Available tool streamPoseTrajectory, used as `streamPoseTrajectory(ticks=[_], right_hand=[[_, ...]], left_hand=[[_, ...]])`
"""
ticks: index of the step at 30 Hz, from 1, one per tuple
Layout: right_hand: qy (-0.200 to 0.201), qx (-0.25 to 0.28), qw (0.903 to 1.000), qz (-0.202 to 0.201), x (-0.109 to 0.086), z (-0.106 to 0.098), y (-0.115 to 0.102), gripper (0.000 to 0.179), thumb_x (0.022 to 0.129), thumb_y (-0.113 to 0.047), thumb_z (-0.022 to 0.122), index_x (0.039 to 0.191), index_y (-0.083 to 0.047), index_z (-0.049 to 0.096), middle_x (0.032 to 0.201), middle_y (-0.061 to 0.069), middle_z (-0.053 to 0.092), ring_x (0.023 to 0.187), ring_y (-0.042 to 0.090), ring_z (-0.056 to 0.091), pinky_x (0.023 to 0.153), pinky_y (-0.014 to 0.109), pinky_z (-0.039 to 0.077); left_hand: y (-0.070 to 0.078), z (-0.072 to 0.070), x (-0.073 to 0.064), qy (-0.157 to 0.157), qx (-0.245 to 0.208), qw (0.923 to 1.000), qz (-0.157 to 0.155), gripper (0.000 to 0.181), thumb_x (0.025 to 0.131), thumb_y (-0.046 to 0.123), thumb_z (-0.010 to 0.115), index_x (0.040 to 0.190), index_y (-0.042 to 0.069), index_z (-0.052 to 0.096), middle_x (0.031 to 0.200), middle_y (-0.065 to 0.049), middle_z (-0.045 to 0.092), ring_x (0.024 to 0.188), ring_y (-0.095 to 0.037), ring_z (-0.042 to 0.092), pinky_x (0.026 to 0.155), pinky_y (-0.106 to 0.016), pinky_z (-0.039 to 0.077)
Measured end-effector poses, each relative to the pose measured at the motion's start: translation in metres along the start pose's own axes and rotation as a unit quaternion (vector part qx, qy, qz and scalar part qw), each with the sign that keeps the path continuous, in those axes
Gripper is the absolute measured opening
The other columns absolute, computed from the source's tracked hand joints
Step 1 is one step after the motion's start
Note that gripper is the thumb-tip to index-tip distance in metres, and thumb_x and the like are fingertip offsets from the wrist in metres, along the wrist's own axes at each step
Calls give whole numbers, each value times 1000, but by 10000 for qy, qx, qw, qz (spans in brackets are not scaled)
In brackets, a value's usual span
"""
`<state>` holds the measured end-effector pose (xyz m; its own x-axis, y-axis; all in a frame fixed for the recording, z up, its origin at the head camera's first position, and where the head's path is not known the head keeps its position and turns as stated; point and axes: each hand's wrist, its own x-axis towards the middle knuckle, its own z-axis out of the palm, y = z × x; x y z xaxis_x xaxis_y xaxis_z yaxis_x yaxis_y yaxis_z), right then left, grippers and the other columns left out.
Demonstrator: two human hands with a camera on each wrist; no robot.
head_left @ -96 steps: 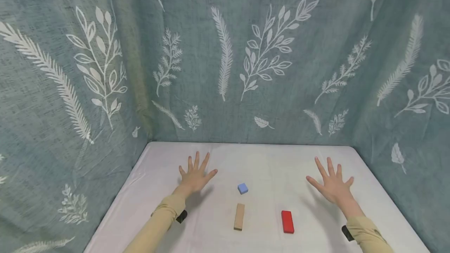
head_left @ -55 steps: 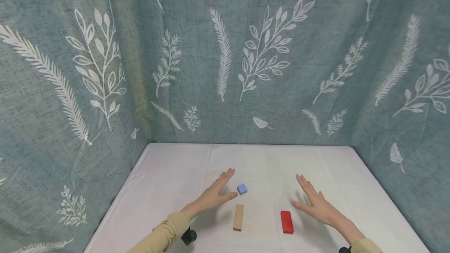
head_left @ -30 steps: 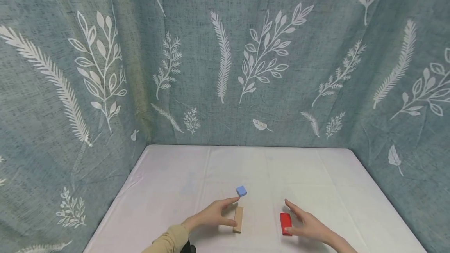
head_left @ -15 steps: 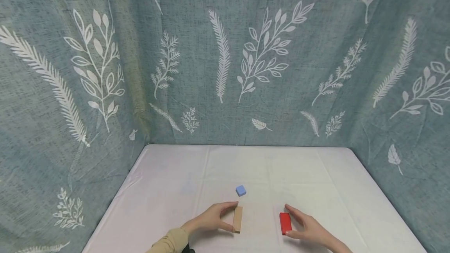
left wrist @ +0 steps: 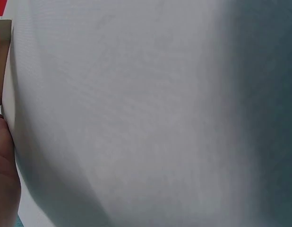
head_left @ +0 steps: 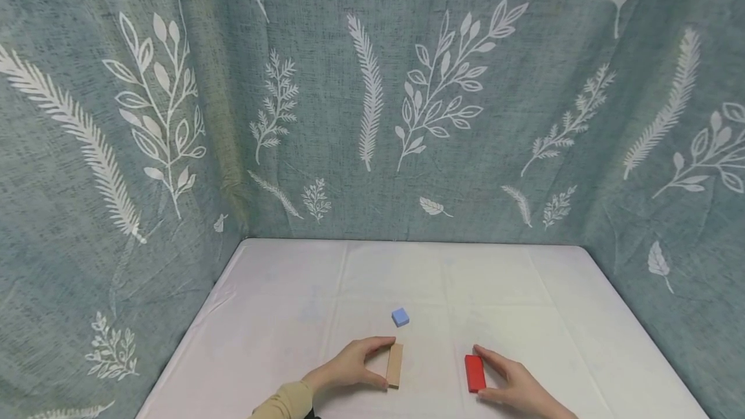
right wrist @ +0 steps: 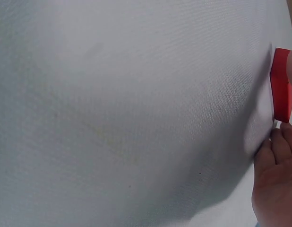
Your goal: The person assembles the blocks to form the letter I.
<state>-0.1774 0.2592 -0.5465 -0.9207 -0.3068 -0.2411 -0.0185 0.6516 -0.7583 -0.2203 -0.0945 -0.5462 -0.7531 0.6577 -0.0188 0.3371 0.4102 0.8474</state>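
A plain wooden block (head_left: 394, 366) lies lengthwise on the white table. My left hand (head_left: 352, 363) spans it from its left side, fingertips at the far end and thumb at the near end. A red block (head_left: 475, 374) lies to the right, pinched end to end by my right hand (head_left: 517, 385). Farther back, between the two hands, sits a small blue block (head_left: 400, 317), touched by neither. In the left wrist view the wooden block (left wrist: 0, 61) shows at the left edge beside the fingers; the right wrist view has the red block (right wrist: 281, 87) against the fingertips.
White cloth covers the table (head_left: 326, 277). A blue-green curtain (head_left: 361, 96) with white leaf prints stands behind it and along both sides.
Both hands, spread wide over the table's sides at first, have come down and inward to the wooden and red blocks. Their fingers have closed in around the block ends. The blocks lie nearly unmoved.
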Motion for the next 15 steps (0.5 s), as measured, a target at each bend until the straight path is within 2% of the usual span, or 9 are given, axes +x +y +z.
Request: streamPoseTrajectory(ticks=[6,15], right_hand=[[58,-108,9999,81,-2,1,-2,89,71,-40,81,142,-4,42,144,20,45,133,44,38,104,60,41],[39,-61,9998,189,-1,3,0,85,71,-38,81,141,-6,44,142,19,47,131,43,41,103,60,42]], left_hand=[[0,0,-2,35,179,9998,70,79,71,24,83,138,4,47,142,-10,50,133,-29,45,113,-26,38],[-1,2,-4,60,604,9981,104,81,69,29,84,138,8,48,141,-7,51,132,-27,46,113,-31,38]])
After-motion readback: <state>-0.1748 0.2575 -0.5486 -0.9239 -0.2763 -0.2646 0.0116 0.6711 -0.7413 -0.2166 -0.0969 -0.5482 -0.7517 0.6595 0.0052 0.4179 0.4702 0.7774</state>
